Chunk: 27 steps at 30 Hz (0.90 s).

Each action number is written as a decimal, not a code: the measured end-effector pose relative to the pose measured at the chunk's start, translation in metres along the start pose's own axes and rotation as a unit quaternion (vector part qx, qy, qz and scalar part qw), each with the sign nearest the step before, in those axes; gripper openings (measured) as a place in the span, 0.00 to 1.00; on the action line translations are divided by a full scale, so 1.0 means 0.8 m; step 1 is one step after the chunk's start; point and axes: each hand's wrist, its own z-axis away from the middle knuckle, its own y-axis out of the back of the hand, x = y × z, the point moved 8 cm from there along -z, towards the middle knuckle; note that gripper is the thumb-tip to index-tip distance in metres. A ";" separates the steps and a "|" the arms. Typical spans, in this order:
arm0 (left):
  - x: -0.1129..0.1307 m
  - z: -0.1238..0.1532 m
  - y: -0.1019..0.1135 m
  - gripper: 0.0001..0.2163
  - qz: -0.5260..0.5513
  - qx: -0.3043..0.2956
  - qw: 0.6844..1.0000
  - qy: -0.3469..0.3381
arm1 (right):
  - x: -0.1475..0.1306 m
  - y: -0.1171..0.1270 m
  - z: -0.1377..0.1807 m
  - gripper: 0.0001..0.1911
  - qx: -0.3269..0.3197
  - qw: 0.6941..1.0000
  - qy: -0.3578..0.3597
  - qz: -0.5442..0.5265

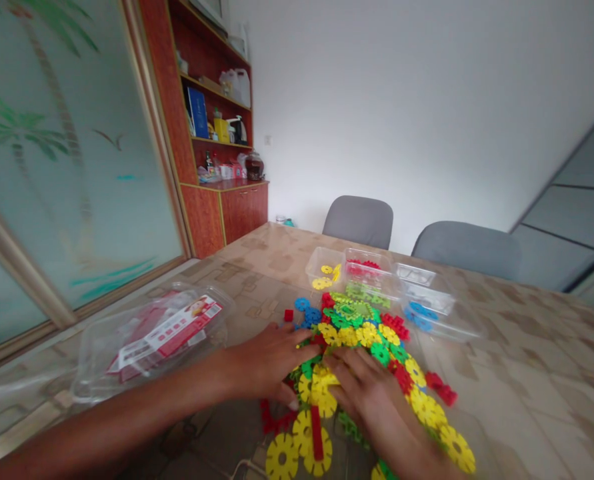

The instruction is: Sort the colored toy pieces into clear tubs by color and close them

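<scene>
Palm-painted frosted glass (121,220) fills the upper left; on the mottled brown counter (521,360), flat, notched plastic discs (347,335) heap at lower centre under left hand (274,360) and right hand (369,387), close together, whether gripping I cannot tell

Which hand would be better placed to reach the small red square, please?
Left hand, probably: the small red square lies just beyond it; the right hand is farther off, over the pile.

Left grip (271,360) and right grip (365,390) are bare, like both forearms (177,395)
</scene>
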 end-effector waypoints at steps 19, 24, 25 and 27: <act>0.041 0.016 -0.016 0.51 0.069 -0.089 0.994 -0.014 | 0.053 -0.008 0.072 0.56 -0.244 0.962 -0.124 -0.009; 0.049 -0.006 -0.012 0.40 0.065 0.025 0.997 -0.027 | 0.049 -0.013 0.045 0.51 -0.209 0.968 -0.137 -0.005; 0.047 -0.010 -0.011 0.39 0.057 0.042 0.997 -0.024 | 0.052 -0.010 0.040 0.49 -0.185 0.974 -0.129 -0.010; 0.041 -0.015 -0.009 0.36 0.046 0.064 0.997 -0.007 | 0.060 -0.002 0.036 0.44 -0.144 0.983 -0.112 -0.026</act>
